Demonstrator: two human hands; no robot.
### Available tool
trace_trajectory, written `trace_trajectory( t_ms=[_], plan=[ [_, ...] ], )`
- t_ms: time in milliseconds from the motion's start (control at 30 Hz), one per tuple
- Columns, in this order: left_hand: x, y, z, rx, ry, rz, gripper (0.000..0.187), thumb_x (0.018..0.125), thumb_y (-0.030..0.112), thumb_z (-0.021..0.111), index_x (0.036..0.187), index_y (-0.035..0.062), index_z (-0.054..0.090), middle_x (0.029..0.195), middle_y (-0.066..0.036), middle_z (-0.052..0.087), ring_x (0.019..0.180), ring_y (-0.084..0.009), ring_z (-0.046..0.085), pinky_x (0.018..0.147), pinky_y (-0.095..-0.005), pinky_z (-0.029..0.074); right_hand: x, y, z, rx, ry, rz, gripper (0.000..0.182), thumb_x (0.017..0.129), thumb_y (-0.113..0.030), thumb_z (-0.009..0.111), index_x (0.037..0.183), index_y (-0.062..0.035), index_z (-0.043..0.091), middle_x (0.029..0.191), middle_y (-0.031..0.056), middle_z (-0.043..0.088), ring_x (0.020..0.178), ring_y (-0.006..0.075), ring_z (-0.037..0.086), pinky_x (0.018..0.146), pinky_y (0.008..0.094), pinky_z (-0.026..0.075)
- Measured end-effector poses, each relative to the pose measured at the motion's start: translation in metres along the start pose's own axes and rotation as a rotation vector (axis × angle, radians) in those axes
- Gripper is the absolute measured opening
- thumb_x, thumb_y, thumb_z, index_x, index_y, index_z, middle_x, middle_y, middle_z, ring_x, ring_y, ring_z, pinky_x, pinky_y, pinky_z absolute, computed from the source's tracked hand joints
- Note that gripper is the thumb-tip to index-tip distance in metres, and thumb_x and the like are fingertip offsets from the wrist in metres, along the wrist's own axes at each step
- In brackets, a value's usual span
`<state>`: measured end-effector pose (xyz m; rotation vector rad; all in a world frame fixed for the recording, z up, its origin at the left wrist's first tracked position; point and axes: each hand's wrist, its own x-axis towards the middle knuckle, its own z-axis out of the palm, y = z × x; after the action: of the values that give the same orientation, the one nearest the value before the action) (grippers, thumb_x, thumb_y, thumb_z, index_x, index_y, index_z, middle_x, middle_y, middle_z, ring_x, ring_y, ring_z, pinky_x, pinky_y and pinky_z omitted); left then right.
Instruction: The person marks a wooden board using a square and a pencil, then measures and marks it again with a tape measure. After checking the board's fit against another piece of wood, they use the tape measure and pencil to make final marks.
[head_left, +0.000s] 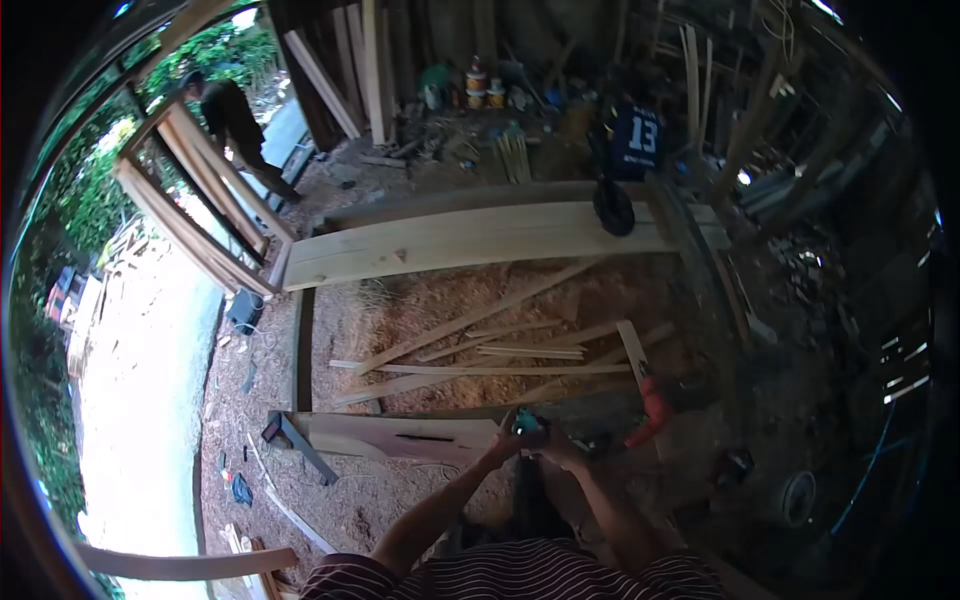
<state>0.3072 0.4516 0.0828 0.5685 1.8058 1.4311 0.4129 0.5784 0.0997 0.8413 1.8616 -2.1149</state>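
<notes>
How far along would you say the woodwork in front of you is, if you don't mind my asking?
Apparently done: some cutting or planing, judging by the shavings and loose strips beyond the near board. In hand: a green tool, between the left hand and right hand. Left: perhaps more work on the near board; how much cannot be told.

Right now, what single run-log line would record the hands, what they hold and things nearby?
left hand + right hand: on teal tool | board: left | red-handled tool: right
</notes>
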Motion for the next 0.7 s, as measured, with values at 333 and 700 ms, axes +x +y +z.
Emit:
trace_trajectory(
  t_ms=[333, 700],
  plan=[
    [-0.134, 0.077, -0.194, -0.135, -0.05, 0.098, 0.073, 0.075, 0.027, 0.076, 0.134, 0.0088, 0.037, 0.109, -0.008, 0.056, 0.096, -0.0184, 0.056, 0.081, -0.0327, 0.047, -0.012, -0.131, 0.16, -0.087, -0.286, -0.161, 0.03, 0.097, -0.019, 0.046, 0.121, -0.0015, 0.047, 0.109, 0.0126, 0.061, 0.088, 0.0218, 0.066, 0.069, 0.0323, 0.057],
    [-0.26, 0.007, -0.286, -0.119, 0.091, 0.025, 0.067, 0.075, 0.035, 0.074, 0.124, 0.0006, 0.043, 0.108, -0.013, 0.052, 0.103, -0.0214, 0.052, 0.087, -0.0356, 0.043, 0.012, -0.124, 0.335, -0.441, -0.457, -0.123, 0.032, 0.085, -0.025, 0.068, 0.111, -0.0065, 0.063, 0.094, 0.0048, 0.066, 0.08, 0.0114, 0.062, 0.065, 0.0288, 0.053]
  ],
)
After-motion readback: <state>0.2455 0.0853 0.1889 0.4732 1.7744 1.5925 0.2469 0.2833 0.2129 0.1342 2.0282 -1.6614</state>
